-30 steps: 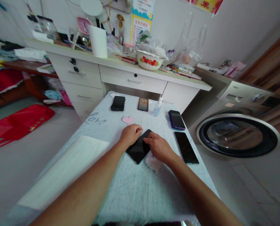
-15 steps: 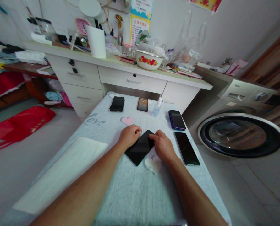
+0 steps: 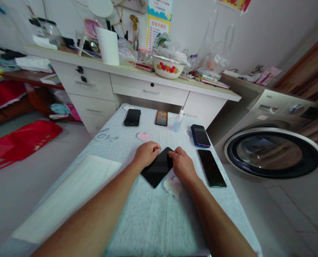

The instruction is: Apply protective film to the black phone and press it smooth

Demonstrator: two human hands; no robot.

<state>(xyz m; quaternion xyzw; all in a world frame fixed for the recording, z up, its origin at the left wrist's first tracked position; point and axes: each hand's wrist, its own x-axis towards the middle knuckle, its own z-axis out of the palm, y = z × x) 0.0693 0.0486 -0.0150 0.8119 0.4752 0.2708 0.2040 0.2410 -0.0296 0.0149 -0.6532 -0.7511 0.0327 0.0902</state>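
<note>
A dark-screened smartphone [image 3: 156, 170] lies slantwise on the cloth-covered table, screen up. My left hand [image 3: 147, 154] has its fingers curled round the upper left edge. At the opposite side, my right hand [image 3: 184, 165] grips the upper right corner, thumb over the screen and the other fingers bent beneath or beside it. Those fingertips are mostly hidden. Just right of my right hand lies another black smartphone [image 3: 211, 168]. Beyond it, a stack of phones [image 3: 201, 136] sits near the table's right edge.
A clear spray bottle [image 3: 177, 122] stands behind my hands. Near the far edge lie a brown-orange phone or case [image 3: 161, 118] and a black phone [image 3: 132, 117]. A whitish sheet [image 3: 70, 196] covers the left side. A desk [image 3: 150, 89] and washing machine [image 3: 273, 153] border the table.
The view shifts very slightly. Both hands keep their places on the smartphone, and nothing else has visibly moved.
</note>
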